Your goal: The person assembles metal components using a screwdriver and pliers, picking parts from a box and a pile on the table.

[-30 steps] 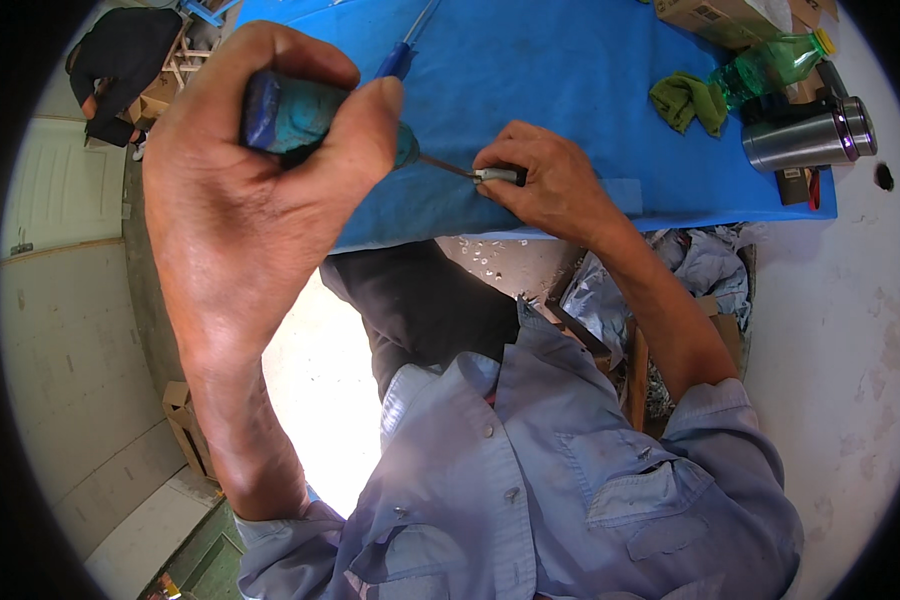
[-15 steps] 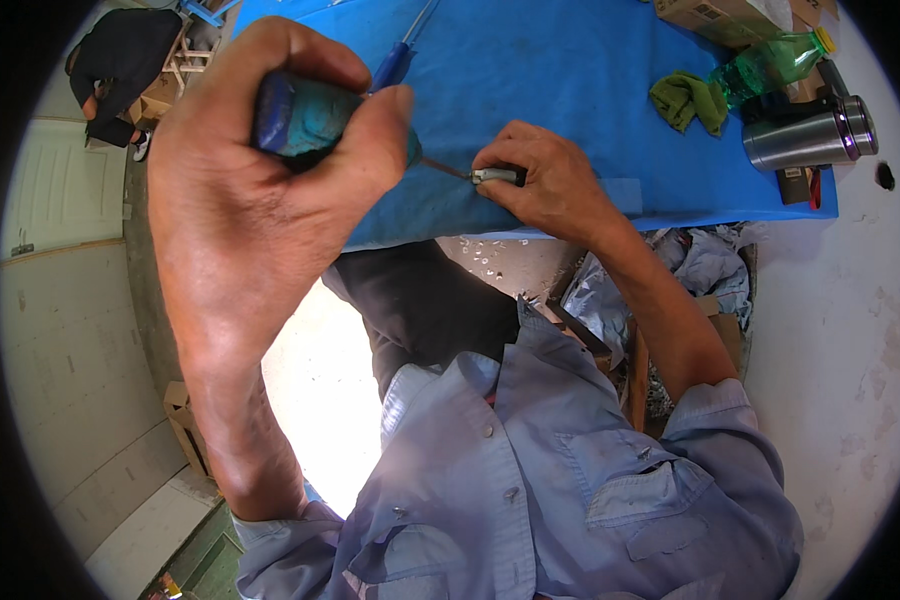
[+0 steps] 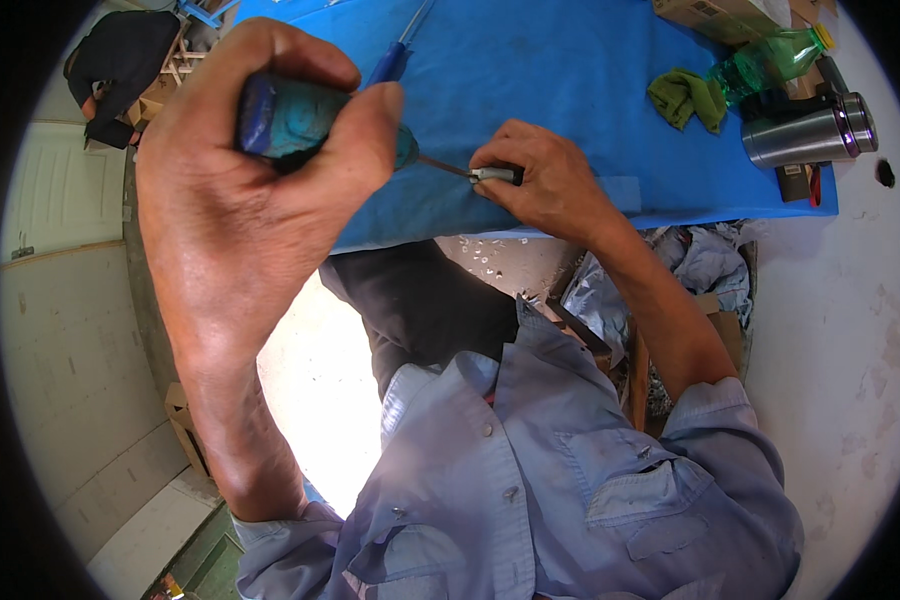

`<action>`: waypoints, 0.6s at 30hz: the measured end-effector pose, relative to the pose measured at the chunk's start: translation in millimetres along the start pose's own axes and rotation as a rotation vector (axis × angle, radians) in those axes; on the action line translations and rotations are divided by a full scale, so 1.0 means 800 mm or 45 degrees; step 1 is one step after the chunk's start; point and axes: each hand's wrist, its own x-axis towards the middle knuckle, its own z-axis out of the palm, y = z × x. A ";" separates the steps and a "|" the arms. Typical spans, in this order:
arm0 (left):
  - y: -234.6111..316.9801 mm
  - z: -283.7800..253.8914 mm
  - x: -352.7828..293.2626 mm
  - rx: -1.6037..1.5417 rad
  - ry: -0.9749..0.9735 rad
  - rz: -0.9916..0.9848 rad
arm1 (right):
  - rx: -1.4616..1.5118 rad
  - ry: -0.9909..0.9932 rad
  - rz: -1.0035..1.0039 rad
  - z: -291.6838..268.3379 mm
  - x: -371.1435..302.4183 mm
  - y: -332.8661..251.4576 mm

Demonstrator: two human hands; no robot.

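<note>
Screwdriver (image 3: 310,125) first: its blue-green handle sits deep in your left hand (image 3: 260,190), fingers wrapped tight around it, thumb clamped over the top, raised close to the camera. Its thin metal shaft runs right and slightly down, and the tip meets a small grey metal part (image 3: 494,175) near the front edge of the bench (image 3: 570,80). Your right hand (image 3: 545,180) is curled over that part, fingertips pinching it against the blue cloth that covers the bench; what lies under the palm you can't tell from here.

Further up the cloth, a second blue-handled tool (image 3: 402,48) lies slanted, well apart from your hands. Off to the right, a crumpled green rag (image 3: 686,98) sits beside a green plastic bottle (image 3: 765,62) lying on its side, and just below them a steel flask (image 3: 808,136) rests on its side too, near the bench's right end. A cardboard box (image 3: 705,12) shows at the top edge.

Below the bench, small pale chips (image 3: 490,250) dot the floor near your dark trousers, and your light blue shirt (image 3: 560,480) fills the lower frame.
</note>
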 end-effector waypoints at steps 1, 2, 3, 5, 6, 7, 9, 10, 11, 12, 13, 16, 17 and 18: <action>0.002 0.000 0.000 0.016 -0.002 -0.016 | 0.005 0.001 -0.005 0.001 0.000 0.000; 0.004 -0.001 0.000 0.031 -0.005 -0.032 | 0.008 -0.001 -0.007 0.001 0.001 0.000; 0.006 -0.003 0.002 0.096 -0.026 -0.014 | 0.010 -0.003 -0.008 0.001 0.000 0.000; 0.007 -0.007 0.009 0.266 -0.091 0.062 | 0.008 -0.003 -0.006 0.000 0.000 0.000; 0.007 -0.007 0.012 0.315 -0.114 0.089 | 0.007 -0.003 -0.006 0.000 0.000 0.001; 0.009 -0.008 0.013 0.366 -0.135 0.116 | 0.008 -0.005 -0.009 0.000 0.000 0.001; 0.014 -0.003 0.014 0.377 -0.135 0.123 | -0.001 -0.009 -0.016 0.000 0.000 0.000; 0.016 -0.001 0.015 0.397 -0.131 0.133 | -0.005 -0.010 -0.019 0.000 0.000 0.000; 0.018 0.001 0.016 0.447 -0.122 0.152 | -0.013 -0.008 -0.025 0.000 0.000 0.000; 0.019 0.005 0.014 0.410 -0.091 0.172 | -0.020 -0.007 -0.031 0.000 0.000 -0.001; 0.021 0.008 0.012 0.375 -0.060 0.194 | -0.027 -0.005 -0.039 0.000 0.000 -0.002; 0.017 0.016 0.006 0.167 0.007 0.278 | 0.008 -0.026 0.007 -0.001 -0.001 -0.003; 0.015 0.013 0.011 0.204 -0.031 0.316 | -0.009 -0.026 0.004 -0.002 -0.001 -0.003; 0.014 0.013 0.012 0.208 -0.038 0.335 | -0.028 -0.026 0.002 -0.002 -0.001 -0.002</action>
